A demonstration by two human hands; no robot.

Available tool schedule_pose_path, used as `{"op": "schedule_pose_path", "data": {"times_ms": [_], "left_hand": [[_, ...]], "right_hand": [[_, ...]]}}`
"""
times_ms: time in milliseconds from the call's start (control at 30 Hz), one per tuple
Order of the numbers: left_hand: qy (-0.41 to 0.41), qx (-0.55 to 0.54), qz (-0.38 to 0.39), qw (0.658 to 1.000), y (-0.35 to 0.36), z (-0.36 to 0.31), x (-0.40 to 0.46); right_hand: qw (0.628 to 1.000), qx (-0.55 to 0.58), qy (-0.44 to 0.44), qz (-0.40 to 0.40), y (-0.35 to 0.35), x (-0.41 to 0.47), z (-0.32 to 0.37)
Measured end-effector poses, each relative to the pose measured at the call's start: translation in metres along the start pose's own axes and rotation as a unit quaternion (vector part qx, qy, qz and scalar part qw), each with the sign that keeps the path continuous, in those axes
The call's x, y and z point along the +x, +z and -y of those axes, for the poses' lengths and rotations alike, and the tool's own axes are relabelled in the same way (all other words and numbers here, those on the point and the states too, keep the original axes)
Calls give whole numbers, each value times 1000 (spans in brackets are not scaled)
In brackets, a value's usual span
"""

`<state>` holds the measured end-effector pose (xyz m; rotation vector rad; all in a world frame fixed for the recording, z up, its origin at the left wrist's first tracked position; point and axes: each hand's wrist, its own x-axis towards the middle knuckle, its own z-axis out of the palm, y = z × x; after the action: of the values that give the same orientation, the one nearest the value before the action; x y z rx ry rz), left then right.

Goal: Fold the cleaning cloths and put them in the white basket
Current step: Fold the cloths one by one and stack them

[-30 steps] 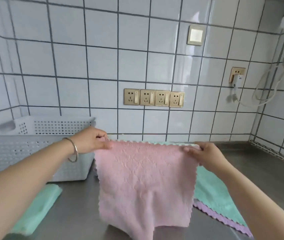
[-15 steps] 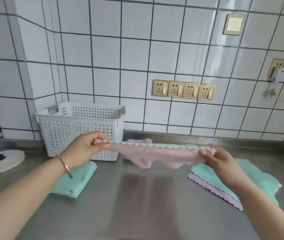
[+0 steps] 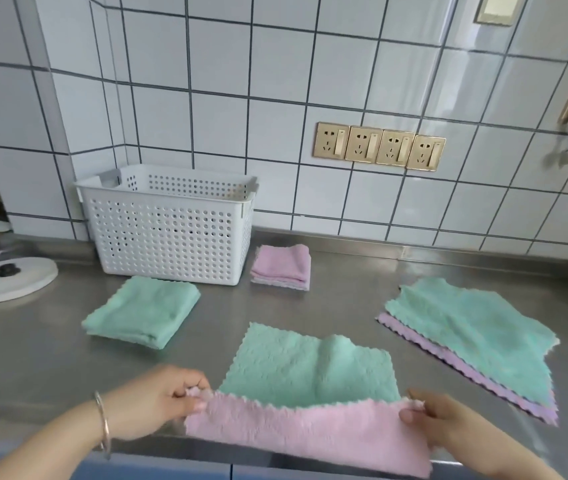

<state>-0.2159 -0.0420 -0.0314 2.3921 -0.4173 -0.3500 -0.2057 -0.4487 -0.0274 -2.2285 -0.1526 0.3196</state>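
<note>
Head view, all places given relative to the white basket (image 3: pixel 171 226). The basket stands upright at the back of the steel counter (image 3: pixel 33 348), against the tiled wall.

Your left hand (image 3: pixel 158 400) and right hand (image 3: pixel 441 424) lie well in front of the basket, at the counter's near edge. Each grip is pressed together on one corner of the two-sided cloth (image 3: pixel 310 403): your left thumb and fingers pinch its near-left corner, your right thumb and fingers pinch its near-right corner. The cloth stretches between the two grips. Its pink face forms the near band along the edge you hold, and its green face lies spread on the counter beyond that band, toward the basket. A raised wrinkle runs across the green part.

A bracelet (image 3: pixel 104 424) circles your left wrist.

A folded green cloth (image 3: pixel 144 311) lies just in front of the basket. A folded pink cloth (image 3: pixel 282 266) lies just beside the basket's right wall. Two unfolded cloths (image 3: pixel 472 334), green on top with a lilac edge showing beneath, lie flat well to the right of the basket. A round white lid (image 3: pixel 9 278) rests on the counter to the basket's left. Four gold wall sockets (image 3: pixel 377 147) sit above and to the right of the basket.
</note>
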Motion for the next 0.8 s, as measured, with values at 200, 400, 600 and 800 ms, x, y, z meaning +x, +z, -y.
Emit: {"op": "schedule_pose_path", "data": {"times_ms": [200, 400, 600, 800], "left_hand": [[-13, -52, -74, 996, -1, -14, 45], [-94, -86, -200, 972, 10, -29, 107], [-197, -51, -204, 958, 25, -17, 146], [-229, -4, -234, 945, 32, -16, 155]], "right_hand": [[998, -47, -10, -52, 4, 21, 7], [982, -13, 66, -175, 13, 47, 5], [972, -6, 104, -211, 17, 67, 4], [964, -26, 114, -238, 20, 79, 2]]}}
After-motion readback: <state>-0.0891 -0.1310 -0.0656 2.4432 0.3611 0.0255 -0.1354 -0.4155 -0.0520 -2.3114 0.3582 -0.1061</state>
